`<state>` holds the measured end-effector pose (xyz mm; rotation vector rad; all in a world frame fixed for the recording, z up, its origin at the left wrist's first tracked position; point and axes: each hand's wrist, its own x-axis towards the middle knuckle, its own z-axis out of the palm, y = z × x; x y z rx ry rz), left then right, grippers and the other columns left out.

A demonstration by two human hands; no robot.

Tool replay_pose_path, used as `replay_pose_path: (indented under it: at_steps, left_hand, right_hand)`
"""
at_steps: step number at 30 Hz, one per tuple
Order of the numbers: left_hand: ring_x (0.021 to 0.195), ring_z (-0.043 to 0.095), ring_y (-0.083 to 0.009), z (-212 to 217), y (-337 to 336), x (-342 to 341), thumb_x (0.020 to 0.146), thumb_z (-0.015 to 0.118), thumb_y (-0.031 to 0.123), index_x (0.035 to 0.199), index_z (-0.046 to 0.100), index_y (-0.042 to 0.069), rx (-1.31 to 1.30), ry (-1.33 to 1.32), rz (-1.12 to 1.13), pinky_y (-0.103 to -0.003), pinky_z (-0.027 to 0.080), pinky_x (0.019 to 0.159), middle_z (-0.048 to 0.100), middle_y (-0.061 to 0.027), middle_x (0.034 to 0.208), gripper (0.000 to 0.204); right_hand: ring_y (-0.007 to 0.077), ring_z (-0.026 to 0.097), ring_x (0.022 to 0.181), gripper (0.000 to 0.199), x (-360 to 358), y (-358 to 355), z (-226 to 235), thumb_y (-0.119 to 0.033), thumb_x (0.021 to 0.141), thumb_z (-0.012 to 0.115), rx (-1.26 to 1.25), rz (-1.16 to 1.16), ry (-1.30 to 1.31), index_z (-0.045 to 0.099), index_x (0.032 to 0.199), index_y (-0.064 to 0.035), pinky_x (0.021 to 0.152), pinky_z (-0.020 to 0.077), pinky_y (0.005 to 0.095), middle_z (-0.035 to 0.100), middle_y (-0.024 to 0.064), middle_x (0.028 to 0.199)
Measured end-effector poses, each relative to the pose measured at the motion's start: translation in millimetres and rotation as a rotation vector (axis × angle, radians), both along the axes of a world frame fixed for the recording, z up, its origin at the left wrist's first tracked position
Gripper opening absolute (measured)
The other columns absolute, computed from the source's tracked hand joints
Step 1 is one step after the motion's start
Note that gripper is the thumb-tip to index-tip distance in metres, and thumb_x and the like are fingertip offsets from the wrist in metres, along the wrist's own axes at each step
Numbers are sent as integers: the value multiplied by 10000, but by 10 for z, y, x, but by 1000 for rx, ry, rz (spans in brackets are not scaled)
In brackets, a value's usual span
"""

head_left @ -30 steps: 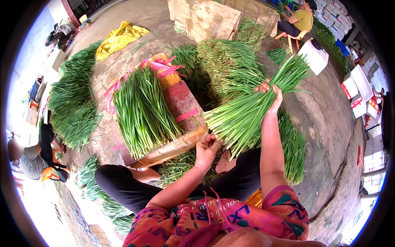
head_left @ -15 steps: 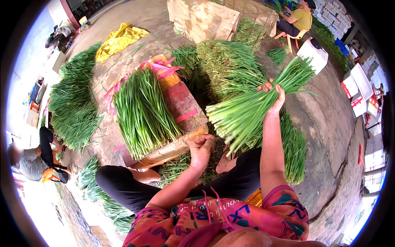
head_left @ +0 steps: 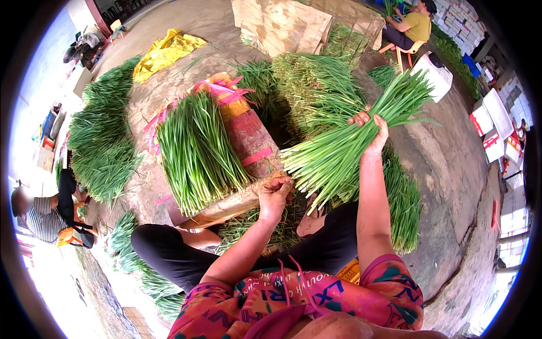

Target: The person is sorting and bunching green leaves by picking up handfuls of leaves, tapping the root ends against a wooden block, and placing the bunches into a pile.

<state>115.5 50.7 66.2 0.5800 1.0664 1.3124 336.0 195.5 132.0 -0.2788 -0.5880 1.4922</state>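
Left hand (head_left: 275,192) dropped to chive bunch (head_left: 350,144) cut ends, fisted; right hand (head_left: 372,133) clamps middle; tips upper-right.

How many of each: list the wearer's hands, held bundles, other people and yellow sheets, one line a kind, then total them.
Wearer's hands: 2, the left hand and the right hand
Held bundle of green stalks: 1
Other people: 2, a seated person in stripes and a seated person in yellow
Yellow sheet: 1
Total: 6
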Motion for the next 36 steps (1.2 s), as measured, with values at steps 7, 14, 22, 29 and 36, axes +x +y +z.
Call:
replay_pose_path:
  at_steps: [7,14,22,29,36]
  left_hand:
    - [602,493,-40,-20,-12,51,752,597,-40,779,606,-8,427,610,80,-192,418,546,575,-6,704,43]
    - [531,564,-191,45,-129,-201,675,598,-20,733,607,11,545,915,63,-270,435,500,570,-103,628,67]
    - [651,598,-294,-434,-599,-881,678,592,98,892,620,44,269,1434,-523,-370,475,583,608,-151,761,222]
    - [573,563,-219,310,-107,-81,708,638,60,848,633,7,660,992,-7,-279,449,523,585,-121,746,150]
    - [521,500,-149,320,-135,-13,719,601,-2,848,623,-12,658,887,-57,-253,398,477,555,-83,658,132]
  right_hand:
    - [158,444,626,287,-42,-10,3,-232,699,565,-8,-6,-40,477,917,-68,742,386,387,444,8,662]
    - [152,444,635,278,33,-10,-10,-242,721,550,-7,-2,29,479,921,-63,740,390,378,438,3,663]
    - [151,434,653,276,162,20,-25,-238,741,541,60,53,147,478,937,-54,744,380,360,439,7,688]
    - [149,430,610,289,-98,-12,52,-257,706,554,14,12,-30,475,905,-63,699,391,371,424,0,644]
    - [155,441,610,289,-63,3,2,-246,708,550,70,106,1,490,918,-57,690,424,403,415,3,637]
